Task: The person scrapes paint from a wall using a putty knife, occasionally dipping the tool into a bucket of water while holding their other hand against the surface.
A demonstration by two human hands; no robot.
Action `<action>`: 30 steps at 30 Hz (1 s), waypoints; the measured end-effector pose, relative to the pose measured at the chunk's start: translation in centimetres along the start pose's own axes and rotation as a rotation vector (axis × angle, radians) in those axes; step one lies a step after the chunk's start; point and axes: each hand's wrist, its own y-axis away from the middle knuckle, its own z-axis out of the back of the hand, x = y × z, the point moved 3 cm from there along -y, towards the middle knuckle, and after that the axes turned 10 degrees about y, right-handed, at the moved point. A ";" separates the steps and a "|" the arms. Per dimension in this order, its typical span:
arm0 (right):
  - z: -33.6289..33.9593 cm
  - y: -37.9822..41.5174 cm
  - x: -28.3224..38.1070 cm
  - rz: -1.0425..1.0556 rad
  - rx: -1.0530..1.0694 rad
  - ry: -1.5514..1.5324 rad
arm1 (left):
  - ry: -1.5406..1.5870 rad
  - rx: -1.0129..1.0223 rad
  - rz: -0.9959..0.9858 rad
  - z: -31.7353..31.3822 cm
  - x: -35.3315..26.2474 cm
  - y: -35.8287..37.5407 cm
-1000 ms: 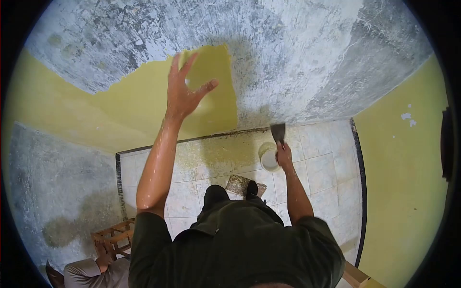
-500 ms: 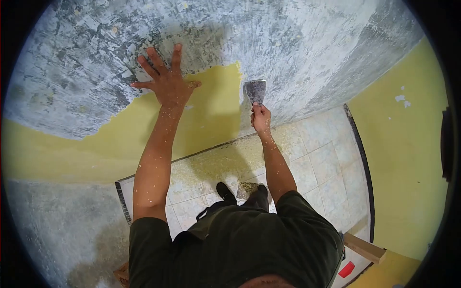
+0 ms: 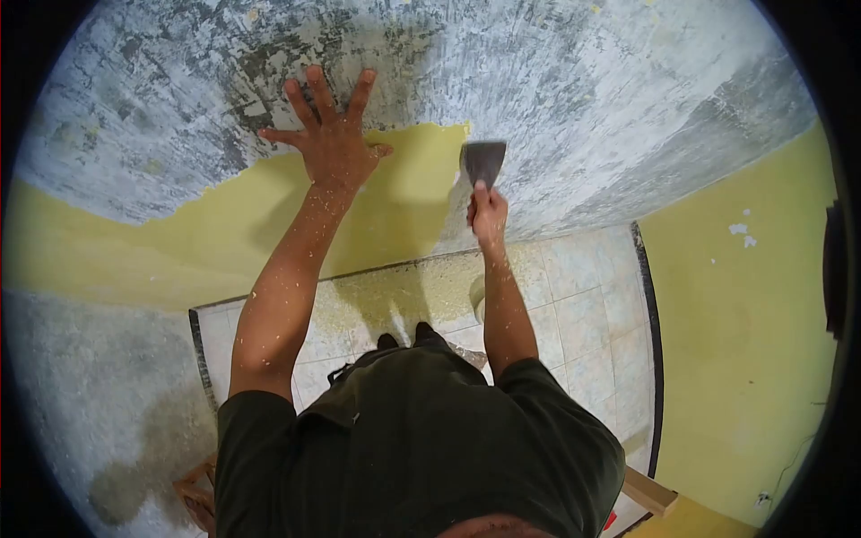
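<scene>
Our right hand was clamped on the scraper, blade pointing up, touching the yellow paint edge just left of it. Our left hand lay flat, fingers spread, on the wall.

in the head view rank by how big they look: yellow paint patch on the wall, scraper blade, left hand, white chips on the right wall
1. yellow paint patch
2. left hand, flat on the wall
3. scraper blade, held by the right hand
4. white chips

Pale tiled floor, wooden plank lower right.
</scene>
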 end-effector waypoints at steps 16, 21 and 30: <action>1.4 1.1 -2.0 -0.149 0.059 -0.026 | 0.057 -0.039 0.050 0.5 -0.9 -0.1; 0.4 1.1 1.8 -0.182 0.022 -0.041 | 0.054 -0.021 0.025 0.3 -0.7 -0.5; 0.4 0.9 0.4 -0.108 -0.079 0.005 | 0.043 0.001 0.025 0.1 -0.3 -0.4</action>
